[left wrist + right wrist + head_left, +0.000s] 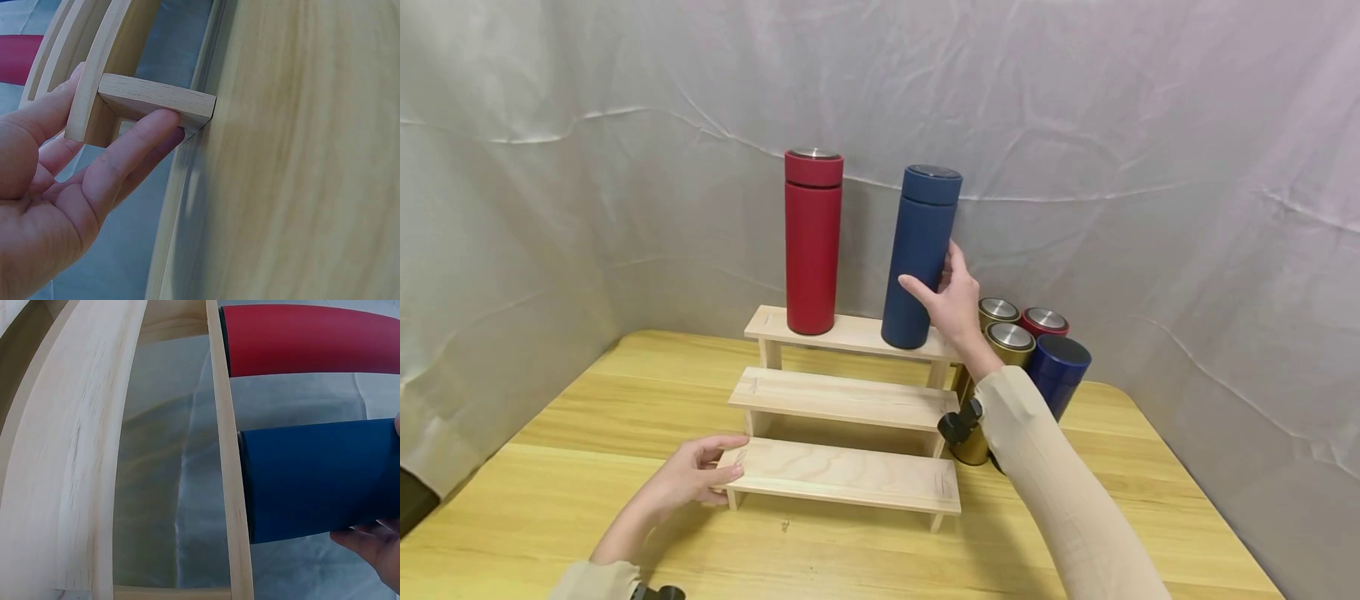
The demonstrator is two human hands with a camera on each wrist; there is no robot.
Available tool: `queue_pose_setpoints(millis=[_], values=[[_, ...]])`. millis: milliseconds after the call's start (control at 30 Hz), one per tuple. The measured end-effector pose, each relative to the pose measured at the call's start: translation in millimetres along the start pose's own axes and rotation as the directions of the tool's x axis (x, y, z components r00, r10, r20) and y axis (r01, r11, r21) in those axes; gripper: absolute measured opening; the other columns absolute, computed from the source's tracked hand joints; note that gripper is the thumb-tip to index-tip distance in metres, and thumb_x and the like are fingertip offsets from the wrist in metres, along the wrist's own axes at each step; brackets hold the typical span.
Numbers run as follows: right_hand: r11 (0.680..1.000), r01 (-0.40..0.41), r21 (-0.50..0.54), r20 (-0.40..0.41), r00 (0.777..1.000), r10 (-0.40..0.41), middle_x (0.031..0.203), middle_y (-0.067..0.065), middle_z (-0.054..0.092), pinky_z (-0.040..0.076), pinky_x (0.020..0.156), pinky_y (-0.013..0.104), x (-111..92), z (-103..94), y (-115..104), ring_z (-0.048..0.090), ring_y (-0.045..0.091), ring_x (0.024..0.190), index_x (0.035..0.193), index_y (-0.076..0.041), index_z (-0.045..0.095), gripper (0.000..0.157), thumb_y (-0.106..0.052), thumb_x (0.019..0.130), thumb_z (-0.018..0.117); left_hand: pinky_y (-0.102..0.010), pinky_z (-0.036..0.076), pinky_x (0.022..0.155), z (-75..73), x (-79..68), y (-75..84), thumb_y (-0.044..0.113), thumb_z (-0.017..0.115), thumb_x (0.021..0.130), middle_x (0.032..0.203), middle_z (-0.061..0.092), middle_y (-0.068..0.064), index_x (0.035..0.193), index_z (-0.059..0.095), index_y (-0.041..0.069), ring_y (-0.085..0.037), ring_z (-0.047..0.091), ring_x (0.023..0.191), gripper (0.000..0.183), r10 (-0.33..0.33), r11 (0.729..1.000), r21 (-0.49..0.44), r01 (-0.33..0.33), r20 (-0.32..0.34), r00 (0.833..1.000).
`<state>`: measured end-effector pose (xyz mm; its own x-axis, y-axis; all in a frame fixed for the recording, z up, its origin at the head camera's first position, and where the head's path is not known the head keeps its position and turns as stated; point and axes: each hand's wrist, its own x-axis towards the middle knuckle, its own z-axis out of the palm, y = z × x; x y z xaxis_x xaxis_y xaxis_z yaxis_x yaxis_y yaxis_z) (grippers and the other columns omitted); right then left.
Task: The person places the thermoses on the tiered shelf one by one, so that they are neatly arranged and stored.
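Our right hand [958, 304] has its fingers wrapped round the blue bottle [917, 250], thumb on the near side, the rest curling behind. Its base is at the top step of the rack [850, 398], just below those fingers, and it looks a bit tilted; we can't tell if its full weight is down. Left of that grip, well apart, the red bottle [813, 250] stands upright on the same step.

Our left hand [688, 473] is grasping the left end of the lowest step, thumb over the board, fingertips against the leg underneath.

All this is on a yellowish wood-grain table [625, 387], with long streaks running across it and a small dark mark to the right of the left fingers, in front of the rack. Just right of our right wrist there's a cluster: two gold bottles [1010, 337], the other red bottle [1045, 320] and a navy bottle [1060, 367]. Beyond our fingers it's all pale grey cloth [1112, 150], creased and wrinkled, hanging round the back and both sides, pinkish toward the upper right.
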<state>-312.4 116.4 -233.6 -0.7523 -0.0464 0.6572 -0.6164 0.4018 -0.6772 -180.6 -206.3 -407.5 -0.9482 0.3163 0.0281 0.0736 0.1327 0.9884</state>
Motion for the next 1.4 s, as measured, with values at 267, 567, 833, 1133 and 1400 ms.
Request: queue_pose_setpoints(millis=[267,567,833,1133,1400], values=[[0.998,-0.056,-0.032,0.052,0.997,0.057,0.121,0.019,0.050,0.043,0.089,0.044,-3.4,-7.1,2.2,0.051,0.028,0.105,0.140,-0.006,0.024,0.082,-0.030,0.078,0.070,-0.042,0.053,0.067,0.4,0.7,-0.1,0.013,0.063,0.084,0.099,0.052,-0.019,0.128,0.033,-0.013,-0.024,0.057,0.082,0.059,-0.001,1.000,0.016,0.001,-0.006,1.000],[0.997,-0.079,-0.017,0.053,0.995,0.080,0.125,0.016,0.047,0.043,0.091,0.037,-10.1,-12.2,3.2,0.047,0.025,0.109,0.138,-0.003,0.027,0.074,-0.032,0.082,0.065,-0.041,0.054,0.066,0.5,0.2,0.2,0.012,0.062,0.085,0.102,0.050,-0.022,0.128,0.033,-0.013,-0.024,0.056,0.082,0.058,0.002,1.000,0.019,-0.002,-0.005,1.000],[0.999,-0.033,0.008,0.026,0.999,0.033,0.119,0.018,0.050,0.043,0.088,0.043,-18.4,-20.4,-1.2,0.047,0.025,0.108,0.131,0.000,0.037,0.057,-0.022,0.085,0.062,-0.041,0.054,0.066,0.8,-0.3,0.1,0.012,0.061,0.085,0.096,0.051,-0.018,0.128,0.032,-0.014,-0.023,0.056,0.078,0.058,0.000,1.000,0.023,0.000,0.004,1.000],[0.998,0.027,0.058,-0.003,1.000,-0.026,0.112,0.017,0.054,0.045,0.084,0.042,-30.6,-31.0,-3.7,0.049,0.028,0.105,0.122,0.001,0.046,0.043,-0.016,0.085,0.061,-0.041,0.054,0.066,1.8,-0.8,0.9,0.012,0.062,0.085,0.102,0.050,-0.020,0.128,0.033,-0.014,-0.023,0.056,0.080,0.058,-0.002,1.000,0.023,0.002,-0.003,1.000],[0.992,0.017,0.122,-0.022,1.000,-0.014,0.104,0.021,0.055,0.045,0.074,0.018,-49.3,-43.3,-17.6,0.050,0.027,0.098,0.111,0.008,0.051,0.030,-0.002,0.084,0.060,-0.042,0.054,0.068,1.8,0.0,0.5,0.012,0.061,0.085,0.114,0.041,-0.030,0.128,0.034,-0.013,-0.023,0.054,0.085,0.057,0.004,1.000,0.031,-0.004,-0.009,1.000]])
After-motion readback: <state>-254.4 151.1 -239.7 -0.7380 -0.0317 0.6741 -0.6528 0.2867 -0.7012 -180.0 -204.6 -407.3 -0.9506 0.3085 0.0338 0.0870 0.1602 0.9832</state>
